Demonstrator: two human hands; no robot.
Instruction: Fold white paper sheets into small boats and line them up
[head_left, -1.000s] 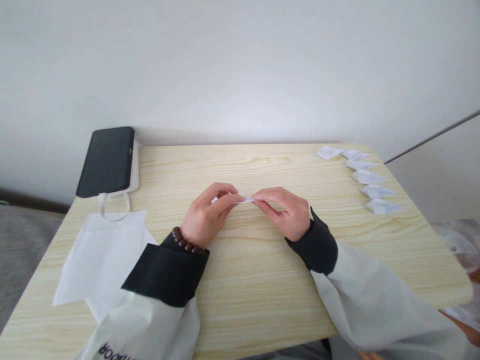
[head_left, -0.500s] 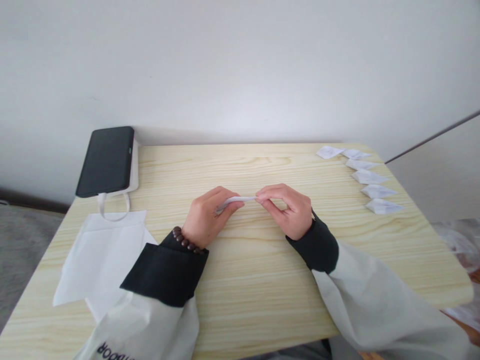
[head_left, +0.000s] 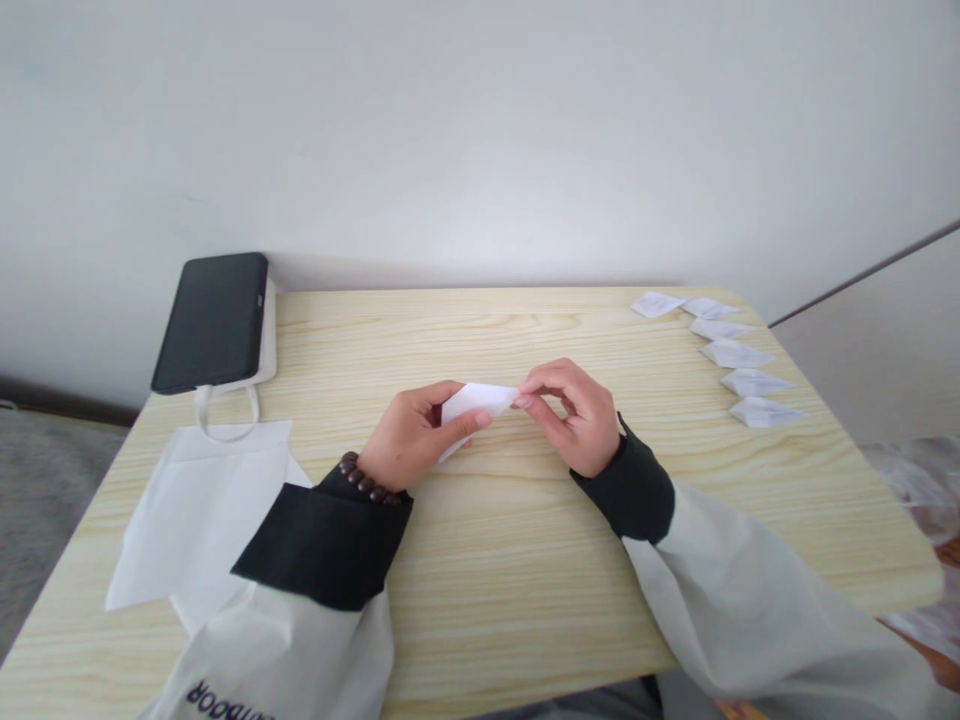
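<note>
Over the middle of the wooden table [head_left: 480,540], a small folded piece of white paper [head_left: 484,397] is held up between both hands. My left hand [head_left: 416,430] grips its left part, thumb across the near face and fingers behind. The pointed right end is pinched between thumb and fingertips of my right hand [head_left: 574,412]. The paper's broad face is turned toward me, and its left end is partly hidden by my left hand. A dark bead bracelet [head_left: 367,480] circles my left wrist.
Several folded white paper pieces [head_left: 739,353] line the far right of the table. Flat white sheets [head_left: 202,510] lie at the left, below a black device [head_left: 214,320] on a white box with a white cable [head_left: 225,435]. A wall rises behind the table.
The folded paper has been turned from edge-on to showing its broad face. My left hand has rotated, its thumb now flat over the paper. My right hand keeps its pinch, almost unmoved.
</note>
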